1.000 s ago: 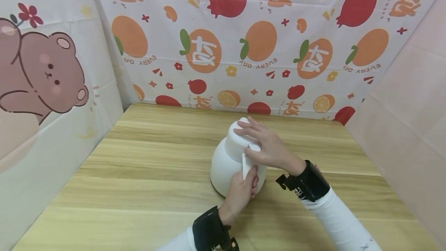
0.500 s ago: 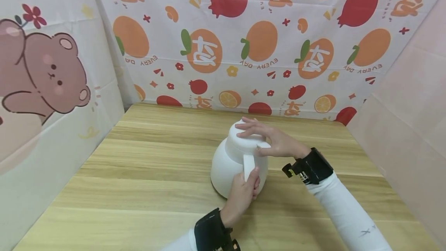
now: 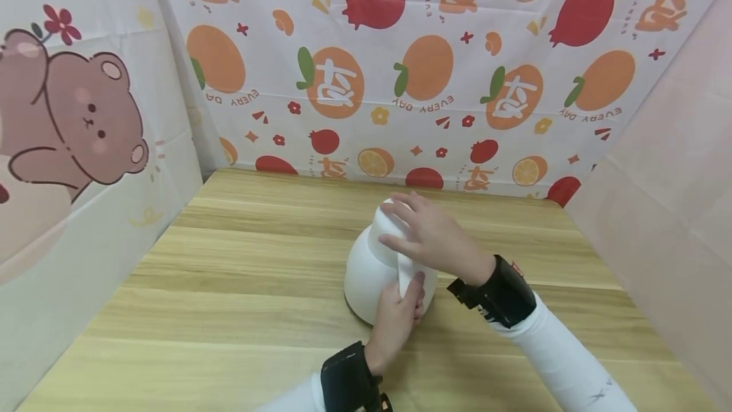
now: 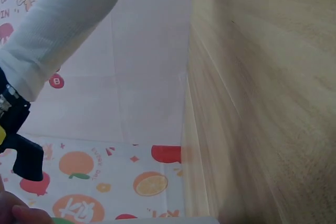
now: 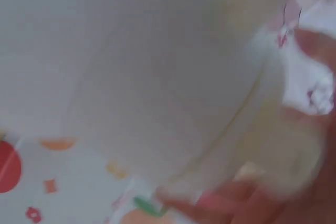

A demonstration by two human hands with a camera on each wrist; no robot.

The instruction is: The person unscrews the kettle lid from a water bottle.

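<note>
In the head view a white, round-bodied insulated jug (image 3: 366, 278) stands upright on the wooden tabletop. My left hand (image 3: 393, 320) grips its handle (image 3: 405, 269), thumb uppermost. Over the jug's white lid (image 3: 386, 226) lies my right hand (image 3: 437, 238), its fingers spread around the top and near side; the hand covers much of the lid. A blurred close-up of the jug (image 5: 152, 72) fills most of the right wrist view, with fingers (image 5: 226, 205) around the lid end. The left wrist view shows part of my right hand (image 4: 18, 211) at its lower left corner.
The wooden table (image 3: 229, 285) extends around the jug on all sides. A fruit-printed cloth (image 3: 377, 81) hangs along the back edge. A bear-printed cloth (image 3: 86, 113) closes off the left, and a plain pale one (image 3: 663, 189) the right.
My right hand first turned and shifted right on the lid, then swung back left with the wrist lower. My left hand stays on the handle, and the jug keeps its place.
</note>
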